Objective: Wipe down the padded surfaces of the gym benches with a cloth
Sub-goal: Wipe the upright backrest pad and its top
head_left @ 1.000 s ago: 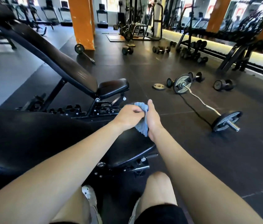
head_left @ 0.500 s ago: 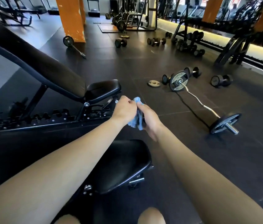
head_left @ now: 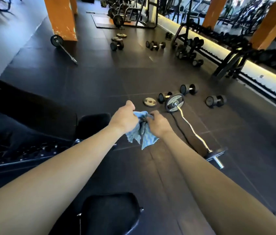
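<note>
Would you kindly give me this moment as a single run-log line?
left hand: grips blue cloth | right hand: pinches cloth | cloth: hangs in air, clear of near seat pad

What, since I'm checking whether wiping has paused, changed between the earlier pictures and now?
The left hand and right hand carried the crumpled blue cloth up and forward, away from the near bench's black padded seat. Bunched earlier, it now hangs partly open between them above the dark floor. Both hands still grip it, and the curved chrome barbell lies unmoved.
</note>
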Action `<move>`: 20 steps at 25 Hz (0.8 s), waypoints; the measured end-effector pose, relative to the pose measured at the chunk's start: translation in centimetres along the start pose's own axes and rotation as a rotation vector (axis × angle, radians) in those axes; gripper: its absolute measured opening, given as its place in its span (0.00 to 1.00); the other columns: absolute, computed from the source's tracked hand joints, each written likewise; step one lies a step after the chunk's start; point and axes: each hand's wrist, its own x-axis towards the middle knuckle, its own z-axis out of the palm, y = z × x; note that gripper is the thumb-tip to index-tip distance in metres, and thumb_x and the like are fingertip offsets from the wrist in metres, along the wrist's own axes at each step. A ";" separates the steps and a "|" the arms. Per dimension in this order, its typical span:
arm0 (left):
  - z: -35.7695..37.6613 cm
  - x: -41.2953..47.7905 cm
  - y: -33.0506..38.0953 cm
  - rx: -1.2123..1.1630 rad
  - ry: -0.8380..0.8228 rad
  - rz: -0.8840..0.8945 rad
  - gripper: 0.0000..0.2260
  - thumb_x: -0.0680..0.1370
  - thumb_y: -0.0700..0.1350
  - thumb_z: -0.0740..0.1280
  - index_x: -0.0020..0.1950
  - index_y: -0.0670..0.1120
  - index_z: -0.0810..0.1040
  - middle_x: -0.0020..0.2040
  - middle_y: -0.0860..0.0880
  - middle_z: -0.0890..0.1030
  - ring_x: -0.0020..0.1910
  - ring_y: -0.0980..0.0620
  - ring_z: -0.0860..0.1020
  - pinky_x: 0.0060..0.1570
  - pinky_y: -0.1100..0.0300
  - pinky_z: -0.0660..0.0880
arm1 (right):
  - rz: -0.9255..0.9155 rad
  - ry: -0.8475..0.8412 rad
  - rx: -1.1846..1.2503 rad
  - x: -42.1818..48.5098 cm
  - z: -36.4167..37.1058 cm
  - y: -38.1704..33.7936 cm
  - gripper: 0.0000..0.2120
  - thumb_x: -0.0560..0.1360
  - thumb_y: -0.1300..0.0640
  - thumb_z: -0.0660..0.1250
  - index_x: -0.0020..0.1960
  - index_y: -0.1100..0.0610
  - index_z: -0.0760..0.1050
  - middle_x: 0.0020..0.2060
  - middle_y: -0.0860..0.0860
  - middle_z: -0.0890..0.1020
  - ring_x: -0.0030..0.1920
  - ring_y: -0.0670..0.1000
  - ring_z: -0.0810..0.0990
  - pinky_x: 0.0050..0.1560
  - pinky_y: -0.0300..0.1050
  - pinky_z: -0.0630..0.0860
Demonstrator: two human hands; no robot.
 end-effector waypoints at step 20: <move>-2.0 23.0 20.6 0.436 0.091 -0.026 0.12 0.73 0.39 0.63 0.54 0.47 0.66 0.42 0.48 0.76 0.39 0.45 0.76 0.40 0.45 0.74 | -0.439 -0.015 -0.305 24.7 -24.5 -1.2 0.06 0.75 0.56 0.66 0.51 0.52 0.77 0.48 0.52 0.82 0.49 0.58 0.79 0.44 0.49 0.72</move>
